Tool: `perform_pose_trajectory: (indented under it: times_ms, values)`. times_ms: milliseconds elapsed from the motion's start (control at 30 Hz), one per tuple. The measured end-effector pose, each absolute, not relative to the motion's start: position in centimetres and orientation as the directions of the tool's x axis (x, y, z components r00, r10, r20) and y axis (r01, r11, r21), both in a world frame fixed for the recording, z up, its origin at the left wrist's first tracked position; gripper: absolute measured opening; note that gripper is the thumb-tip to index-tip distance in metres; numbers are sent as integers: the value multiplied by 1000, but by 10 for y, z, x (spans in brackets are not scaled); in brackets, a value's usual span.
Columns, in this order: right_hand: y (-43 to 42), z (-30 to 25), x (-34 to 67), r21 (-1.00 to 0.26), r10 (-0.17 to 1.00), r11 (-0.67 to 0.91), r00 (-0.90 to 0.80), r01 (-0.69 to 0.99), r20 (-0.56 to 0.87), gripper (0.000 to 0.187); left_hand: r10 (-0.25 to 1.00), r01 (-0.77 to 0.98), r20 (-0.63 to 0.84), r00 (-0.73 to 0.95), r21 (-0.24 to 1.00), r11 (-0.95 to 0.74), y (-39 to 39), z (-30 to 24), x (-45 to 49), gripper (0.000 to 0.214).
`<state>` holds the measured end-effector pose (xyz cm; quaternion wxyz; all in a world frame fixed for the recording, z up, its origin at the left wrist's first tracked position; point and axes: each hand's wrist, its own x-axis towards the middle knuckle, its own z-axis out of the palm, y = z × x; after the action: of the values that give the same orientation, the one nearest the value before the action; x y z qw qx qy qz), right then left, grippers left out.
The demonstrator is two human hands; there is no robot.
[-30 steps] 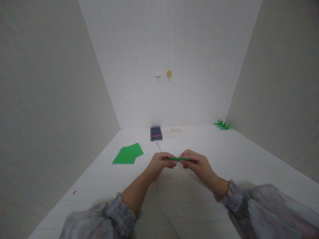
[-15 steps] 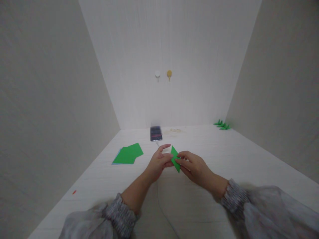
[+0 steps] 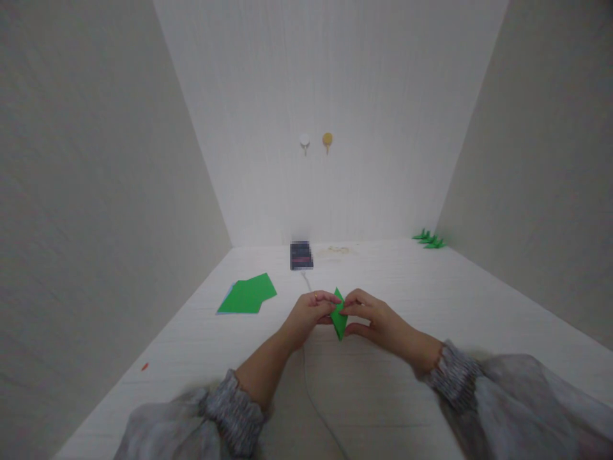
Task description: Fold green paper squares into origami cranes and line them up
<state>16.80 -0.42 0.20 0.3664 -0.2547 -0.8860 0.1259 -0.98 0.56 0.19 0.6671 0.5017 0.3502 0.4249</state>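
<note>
Between my hands is a small piece of folded green paper, shaped like a narrow diamond with its points toward and away from me. My left hand is closed on its left edge, thumb and fingers pinching it. From the right, my right hand grips the opposite edge, its fingertips on the paper's face and the thumb lower down near the bottom point. To the left lie loose green paper sheets, overlapping, with a light blue edge showing underneath.
A phone-like dark device lies at the back, with a white cable running toward me. Several folded green paper pieces sit in the back right corner. A small red scrap lies at left. Two hooks are on the wall.
The folded green paper has turned more upright and come slightly nearer me. My left fingers, raised before, have come down onto it. Both hands remain on the paper.
</note>
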Motion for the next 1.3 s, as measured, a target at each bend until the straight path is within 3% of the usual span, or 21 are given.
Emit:
perform_pose_trajectory:
  times_ms: [233,333,500,700,833,1000,1300]
  values:
    - [-12,10,168,-436,660,748,-494,500,566,16,886,-207,-32,462,968,143,1,6,-7,38]
    - [-12,7,163,-554,757,649,-373,520,536,12,880,-197,-11,476,973,119,2,4,-7,33]
    - [-5,-7,155,-788,895,443,-258,428,363,12,903,-176,19,429,982,63,5,0,-7,30]
    - [-1,-14,149,-979,962,163,-240,121,130,12,907,-130,36,419,991,21,5,-2,-8,44]
    - [-1,-13,148,-994,971,67,-222,-81,83,20,902,-75,-9,433,996,46,4,-4,-7,52]
    - [-1,-13,152,-998,977,61,-206,16,56,17,898,-29,-40,439,998,58,2,-4,-6,56]
    - [5,-15,158,-999,991,37,-130,2,36,9,934,-125,2,357,991,46,11,-16,-12,47]
